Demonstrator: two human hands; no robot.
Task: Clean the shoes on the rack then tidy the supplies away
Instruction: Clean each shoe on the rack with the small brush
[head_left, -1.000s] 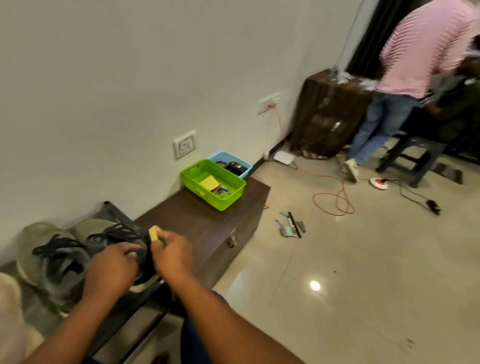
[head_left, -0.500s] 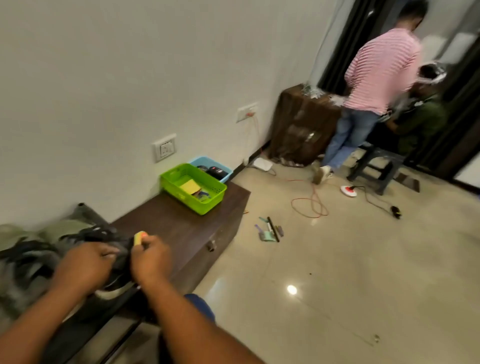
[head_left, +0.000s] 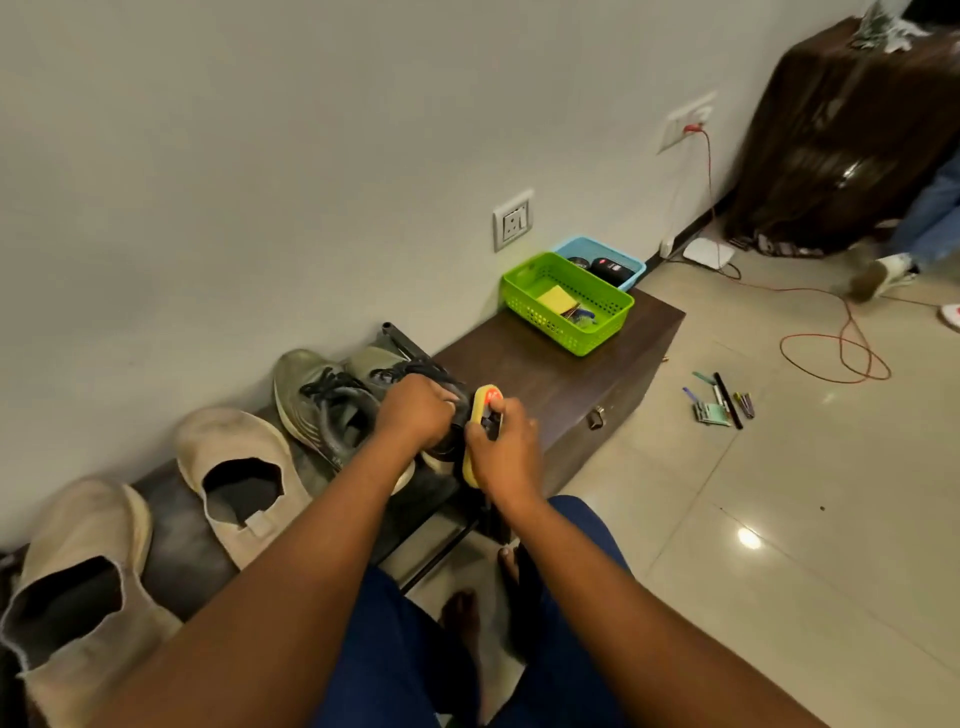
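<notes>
Head view | right grip (head_left: 501, 452) pinches yellow sponge (head_left: 475, 439) | left grip (head_left: 415, 413) holds sneaker (head_left: 374, 364)

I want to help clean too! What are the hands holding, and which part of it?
The right hand grips a yellow shoe-polish sponge around its middle. The left hand holds the dark sneaker at its laced top.

A red cable (head_left: 841, 338) loops over the glossy tiled floor (head_left: 779, 519) near scattered pens (head_left: 724, 400), with a dark brown covered cabinet (head_left: 841, 135) far right.
</notes>
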